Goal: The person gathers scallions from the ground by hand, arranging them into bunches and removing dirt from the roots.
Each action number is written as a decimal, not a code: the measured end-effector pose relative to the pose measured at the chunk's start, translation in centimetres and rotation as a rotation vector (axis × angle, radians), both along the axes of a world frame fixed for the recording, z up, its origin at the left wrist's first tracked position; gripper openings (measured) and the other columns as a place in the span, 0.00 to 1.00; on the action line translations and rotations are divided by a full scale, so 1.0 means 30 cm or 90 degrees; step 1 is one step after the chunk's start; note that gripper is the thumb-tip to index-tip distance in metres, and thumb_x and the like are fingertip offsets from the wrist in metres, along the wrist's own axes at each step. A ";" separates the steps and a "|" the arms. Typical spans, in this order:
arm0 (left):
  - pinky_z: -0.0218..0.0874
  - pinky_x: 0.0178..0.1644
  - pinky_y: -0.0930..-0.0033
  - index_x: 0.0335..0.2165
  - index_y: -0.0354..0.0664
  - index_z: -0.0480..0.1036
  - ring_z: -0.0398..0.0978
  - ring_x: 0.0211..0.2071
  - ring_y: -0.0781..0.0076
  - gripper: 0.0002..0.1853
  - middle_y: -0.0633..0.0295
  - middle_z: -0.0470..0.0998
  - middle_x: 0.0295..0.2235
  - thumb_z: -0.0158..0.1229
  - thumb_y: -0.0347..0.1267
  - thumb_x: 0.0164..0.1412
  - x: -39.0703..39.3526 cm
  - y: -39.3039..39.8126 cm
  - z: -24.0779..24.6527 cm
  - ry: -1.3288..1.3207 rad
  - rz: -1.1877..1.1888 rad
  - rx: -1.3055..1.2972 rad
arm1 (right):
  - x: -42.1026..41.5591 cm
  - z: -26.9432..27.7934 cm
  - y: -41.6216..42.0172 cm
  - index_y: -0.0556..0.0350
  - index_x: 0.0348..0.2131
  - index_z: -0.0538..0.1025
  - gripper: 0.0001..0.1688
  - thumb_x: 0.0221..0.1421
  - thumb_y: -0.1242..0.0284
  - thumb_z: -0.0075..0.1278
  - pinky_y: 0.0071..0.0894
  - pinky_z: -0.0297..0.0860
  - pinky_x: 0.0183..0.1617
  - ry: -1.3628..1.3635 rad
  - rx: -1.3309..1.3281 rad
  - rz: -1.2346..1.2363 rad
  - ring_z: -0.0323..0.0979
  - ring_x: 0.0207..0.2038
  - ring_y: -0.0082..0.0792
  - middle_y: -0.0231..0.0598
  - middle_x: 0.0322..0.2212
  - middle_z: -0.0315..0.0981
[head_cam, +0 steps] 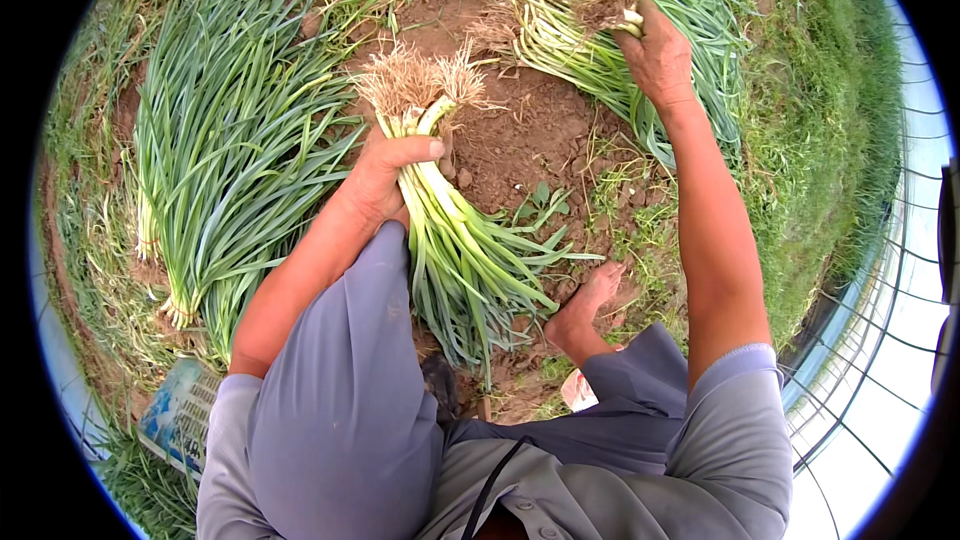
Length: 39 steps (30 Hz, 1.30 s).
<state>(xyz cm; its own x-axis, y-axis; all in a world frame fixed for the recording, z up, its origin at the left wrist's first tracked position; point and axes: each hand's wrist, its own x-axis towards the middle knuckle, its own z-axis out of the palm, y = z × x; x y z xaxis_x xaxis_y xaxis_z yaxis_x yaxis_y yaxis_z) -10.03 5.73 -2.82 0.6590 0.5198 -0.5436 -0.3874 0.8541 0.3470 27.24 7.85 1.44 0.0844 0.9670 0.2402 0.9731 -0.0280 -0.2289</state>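
Observation:
My left hand (376, 171) is wrapped around a bunch of leek-like allium plants (451, 229), the thumb across the pale stalks just below the roots. The bunch is held roots up, tan fibrous roots (416, 82) fanning out on top and green leaves hanging down between my legs. At the upper right, my right hand (660, 56) grips pale stalks close to their soil-covered roots (609, 1). Those stalks belong to a loose pile of the same plants (574, 56), lying on the ground with leaves toward the right. My right fingertips are partly hidden.
Left of me lie bundled alliums (232, 142), tied near the root ends (180, 307). A printed sack or sheet (180, 409) bearing writing lies at lower left. Bare soil (532, 127) spreads between the piles. My bare foot (589, 307) rests on it. Grass (817, 165) grows along the right.

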 end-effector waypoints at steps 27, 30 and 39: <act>0.74 0.33 0.62 0.47 0.33 0.73 0.79 0.26 0.65 0.23 0.59 0.78 0.28 0.67 0.26 0.52 0.082 0.024 0.052 0.036 0.021 0.143 | -0.628 0.052 -0.313 0.53 0.34 0.70 0.06 0.54 0.74 0.51 0.43 0.75 0.29 -0.085 -0.283 -0.037 0.80 0.29 0.44 0.43 0.27 0.77; 0.74 0.33 0.61 0.50 0.34 0.71 0.79 0.28 0.64 0.26 0.58 0.78 0.32 0.67 0.25 0.51 0.073 0.011 0.067 0.075 0.054 0.165 | -0.652 0.035 -0.318 0.55 0.34 0.70 0.11 0.53 0.70 0.54 0.47 0.74 0.30 0.013 -0.259 -0.039 0.80 0.30 0.49 0.46 0.26 0.78; 0.75 0.34 0.68 0.53 0.36 0.67 0.78 0.29 0.69 0.28 0.60 0.77 0.35 0.64 0.24 0.52 0.066 0.009 0.025 0.059 0.037 0.122 | -0.458 0.129 -0.221 0.63 0.34 0.77 0.33 0.52 0.48 0.64 0.53 0.71 0.44 0.483 -0.218 -0.276 0.78 0.36 0.59 0.58 0.30 0.80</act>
<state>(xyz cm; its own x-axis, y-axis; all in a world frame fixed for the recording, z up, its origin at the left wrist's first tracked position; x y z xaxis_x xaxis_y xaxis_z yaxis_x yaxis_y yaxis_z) -8.04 6.00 -2.08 0.5760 0.6558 -0.4879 -0.3934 0.7456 0.5378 13.50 1.21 5.31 0.4717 0.8221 -0.3187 0.4562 -0.5369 -0.7097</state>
